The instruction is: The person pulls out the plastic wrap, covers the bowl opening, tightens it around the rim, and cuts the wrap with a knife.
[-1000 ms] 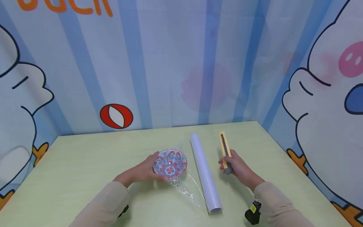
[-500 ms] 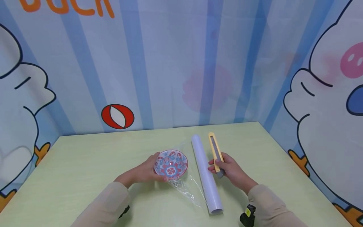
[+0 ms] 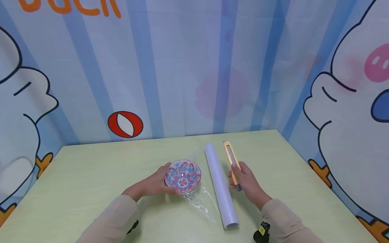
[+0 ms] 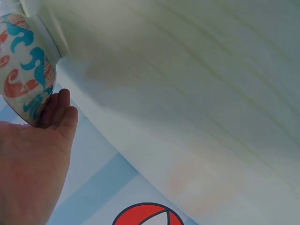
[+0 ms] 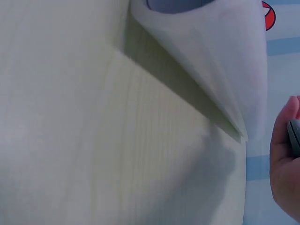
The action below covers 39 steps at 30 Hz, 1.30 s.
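My left hand (image 3: 153, 182) holds a patterned red, blue and white bowl (image 3: 183, 175) by its left side. The left wrist view shows the bowl (image 4: 30, 70) tilted, with my fingers against its rim. Clear plastic film (image 3: 197, 202) trails from beneath the bowl towards a long whitish roll of cling film (image 3: 222, 189) lying on the table. Just right of that roll, my right hand (image 3: 247, 180) grips a yellow utility knife (image 3: 231, 156) pointing away from me. A small greyish tip shows at the knife's far end. In the right wrist view only the knife's dark end (image 5: 294, 133) shows.
The pale green table (image 3: 100, 182) extends to both sides of my hands. A striped cartoon curtain (image 3: 182, 67) stands along its back edge, with side panels left and right. A black strap device (image 3: 262, 233) sits at my right wrist.
My right hand has moved left with the utility knife, towards the roll, and its grip on the handle has shifted. A small tip now shows at the knife's end. The left hand and bowl stay put.
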Tool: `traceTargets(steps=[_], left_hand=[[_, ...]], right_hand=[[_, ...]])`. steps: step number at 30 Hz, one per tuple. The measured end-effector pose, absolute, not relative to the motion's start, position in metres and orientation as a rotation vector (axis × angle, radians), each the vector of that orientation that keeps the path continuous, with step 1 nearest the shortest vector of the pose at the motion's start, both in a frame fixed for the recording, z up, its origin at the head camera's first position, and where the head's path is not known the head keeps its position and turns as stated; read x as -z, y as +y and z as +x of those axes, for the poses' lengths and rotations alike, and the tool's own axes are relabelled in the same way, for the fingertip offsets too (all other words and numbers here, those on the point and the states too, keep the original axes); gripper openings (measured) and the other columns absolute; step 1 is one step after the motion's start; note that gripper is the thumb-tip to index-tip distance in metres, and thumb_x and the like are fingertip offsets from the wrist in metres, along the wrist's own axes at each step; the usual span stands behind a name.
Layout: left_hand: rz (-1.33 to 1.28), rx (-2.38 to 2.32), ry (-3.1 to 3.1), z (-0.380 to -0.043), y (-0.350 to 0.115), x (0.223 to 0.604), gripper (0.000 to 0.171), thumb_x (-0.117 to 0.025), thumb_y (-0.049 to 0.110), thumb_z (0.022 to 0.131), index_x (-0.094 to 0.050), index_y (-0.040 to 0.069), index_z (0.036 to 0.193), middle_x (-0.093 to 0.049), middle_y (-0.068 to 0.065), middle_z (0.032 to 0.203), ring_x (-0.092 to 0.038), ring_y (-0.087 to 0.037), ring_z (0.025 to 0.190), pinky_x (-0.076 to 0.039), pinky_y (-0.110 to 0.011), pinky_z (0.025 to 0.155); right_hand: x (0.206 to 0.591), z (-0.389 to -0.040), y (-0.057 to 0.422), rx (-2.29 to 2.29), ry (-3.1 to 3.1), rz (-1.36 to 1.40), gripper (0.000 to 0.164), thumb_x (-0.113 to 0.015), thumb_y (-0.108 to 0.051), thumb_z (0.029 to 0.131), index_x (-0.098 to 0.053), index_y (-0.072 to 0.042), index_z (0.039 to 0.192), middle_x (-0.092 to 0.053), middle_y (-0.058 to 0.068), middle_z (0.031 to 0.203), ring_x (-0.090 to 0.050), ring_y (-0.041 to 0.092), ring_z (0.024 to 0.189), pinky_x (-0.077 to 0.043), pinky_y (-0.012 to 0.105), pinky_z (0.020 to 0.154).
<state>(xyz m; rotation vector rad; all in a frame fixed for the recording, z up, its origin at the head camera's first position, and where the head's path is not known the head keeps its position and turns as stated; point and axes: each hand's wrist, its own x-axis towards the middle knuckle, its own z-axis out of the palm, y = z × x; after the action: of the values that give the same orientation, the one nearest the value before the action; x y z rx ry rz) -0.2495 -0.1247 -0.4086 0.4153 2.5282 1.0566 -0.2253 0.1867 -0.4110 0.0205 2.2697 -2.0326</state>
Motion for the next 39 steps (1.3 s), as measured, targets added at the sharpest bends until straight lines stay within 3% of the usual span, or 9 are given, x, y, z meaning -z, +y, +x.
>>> traceTargets(steps=[3,8,17,24,27,30,33,37,39], left_hand=[[0.408,-1.065,2.529,-0.250,-0.124,0.410,0.112,-0.077,0.043,0.068,-0.007,0.009,0.148,-0.018,-0.011,0.151,-0.021,-0.031,0.138,-0.031,-0.055,0.106],[0.390,-1.072,2.529,-0.251,-0.124,0.412,0.113,-0.078,0.044,0.067,-0.007,0.010,0.148,-0.018,-0.011,0.151,-0.021,-0.032,0.138,-0.031,-0.056,0.106],[0.391,-1.066,2.525,-0.249,-0.124,0.409,0.113,-0.077,0.044,0.068,-0.006,0.010,0.148,-0.017,-0.011,0.151,-0.021,-0.031,0.138,-0.032,-0.056,0.105],[0.407,-1.062,2.526,-0.249,-0.125,0.409,0.112,-0.077,0.043,0.068,-0.005,0.009,0.148,-0.017,-0.012,0.151,-0.020,-0.033,0.138,-0.030,-0.056,0.106],[0.396,-1.064,2.525,-0.249,-0.125,0.409,0.113,-0.077,0.043,0.068,-0.006,0.009,0.148,-0.017,-0.012,0.151,-0.021,-0.032,0.138,-0.031,-0.056,0.105],[0.380,-1.064,2.522,-0.249,-0.124,0.409,0.113,-0.078,0.043,0.068,-0.006,0.010,0.148,-0.018,-0.011,0.151,-0.021,-0.031,0.138,-0.032,-0.055,0.105],[0.380,-1.068,2.519,-0.249,-0.124,0.409,0.113,-0.078,0.043,0.068,-0.006,0.010,0.148,-0.017,-0.011,0.151,-0.021,-0.032,0.138,-0.032,-0.056,0.105],[0.383,-1.067,2.519,-0.249,-0.124,0.409,0.114,-0.077,0.044,0.068,-0.005,0.010,0.148,-0.017,-0.010,0.152,-0.020,-0.032,0.138,-0.032,-0.056,0.105],[0.387,-1.062,2.522,-0.250,-0.124,0.409,0.114,-0.077,0.044,0.068,-0.005,0.010,0.148,-0.016,-0.010,0.152,-0.020,-0.032,0.138,-0.031,-0.056,0.105]], right_hand=[[0.407,-0.226,0.185,2.084,2.142,0.029,0.040,-0.033,-0.020,0.100,-0.028,-0.002,0.134,-0.056,0.015,0.102,-0.061,0.012,0.074,-0.055,0.025,0.066],[0.402,-0.227,0.184,2.094,2.039,0.010,0.046,-0.034,-0.007,0.096,-0.021,0.004,0.139,-0.041,0.026,0.135,-0.061,0.016,0.101,-0.053,0.029,0.084],[0.404,-0.234,0.180,2.058,2.243,0.012,0.036,-0.032,-0.011,0.100,-0.031,0.005,0.131,-0.055,0.016,0.108,-0.055,0.008,0.077,-0.051,0.021,0.070],[0.406,-0.235,0.174,2.076,2.358,0.077,0.019,-0.038,-0.016,0.099,-0.041,0.001,0.109,-0.052,0.003,0.080,-0.050,0.009,0.060,-0.047,0.022,0.055],[0.407,-0.234,0.174,2.078,2.369,0.121,0.023,-0.041,-0.019,0.098,-0.043,-0.002,0.113,-0.053,0.002,0.076,-0.050,0.010,0.058,-0.047,0.023,0.053],[0.405,-0.233,0.174,2.075,2.357,0.158,0.031,-0.041,-0.021,0.098,-0.043,-0.004,0.124,-0.058,0.006,0.080,-0.055,0.010,0.060,-0.050,0.023,0.057],[0.400,-0.233,0.174,2.065,2.309,0.153,0.035,-0.038,-0.022,0.099,-0.038,-0.004,0.130,-0.062,0.018,0.101,-0.063,0.013,0.075,-0.054,0.026,0.068],[0.394,-0.235,0.174,2.061,2.191,0.134,0.034,-0.034,-0.019,0.100,-0.031,0.001,0.128,-0.046,0.025,0.128,-0.056,0.026,0.108,-0.053,0.032,0.084],[0.391,-0.236,0.175,2.074,2.134,0.130,0.033,-0.032,-0.017,0.100,-0.027,0.002,0.127,-0.042,0.024,0.130,-0.054,0.028,0.110,-0.052,0.034,0.087]])
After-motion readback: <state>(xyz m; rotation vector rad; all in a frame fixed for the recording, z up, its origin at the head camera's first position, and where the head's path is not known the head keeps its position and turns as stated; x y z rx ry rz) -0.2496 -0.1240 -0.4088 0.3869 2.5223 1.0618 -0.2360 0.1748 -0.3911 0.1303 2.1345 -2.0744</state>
